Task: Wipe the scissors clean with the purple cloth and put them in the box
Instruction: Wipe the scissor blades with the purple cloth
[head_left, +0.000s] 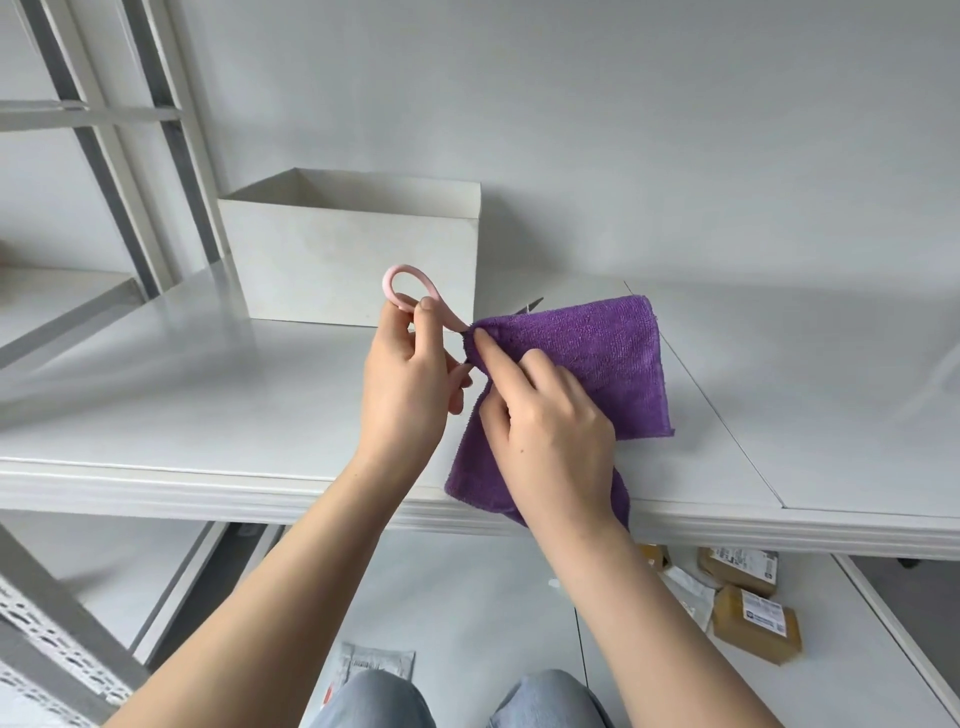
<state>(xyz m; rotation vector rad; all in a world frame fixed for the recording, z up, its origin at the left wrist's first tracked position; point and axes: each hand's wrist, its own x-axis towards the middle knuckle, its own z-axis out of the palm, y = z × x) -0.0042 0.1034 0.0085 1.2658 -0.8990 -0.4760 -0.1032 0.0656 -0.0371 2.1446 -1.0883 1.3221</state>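
My left hand (405, 384) grips the pink handle of the scissors (402, 280) above the white table (208, 415). The purple cloth (597, 364) is wrapped over the blades, and only a metal tip pokes out above its top edge near the box. My right hand (545, 421) pinches the cloth around the blades close to the handle. The cloth's lower part hangs over the table's front edge. The open white box (353, 260) stands on the table just behind my hands.
A white metal shelf frame (119, 171) rises at the left. Several brown parcels (753, 618) and a small packet (374, 670) lie on the floor under the table. My knees in jeans (374, 701) show at the bottom.
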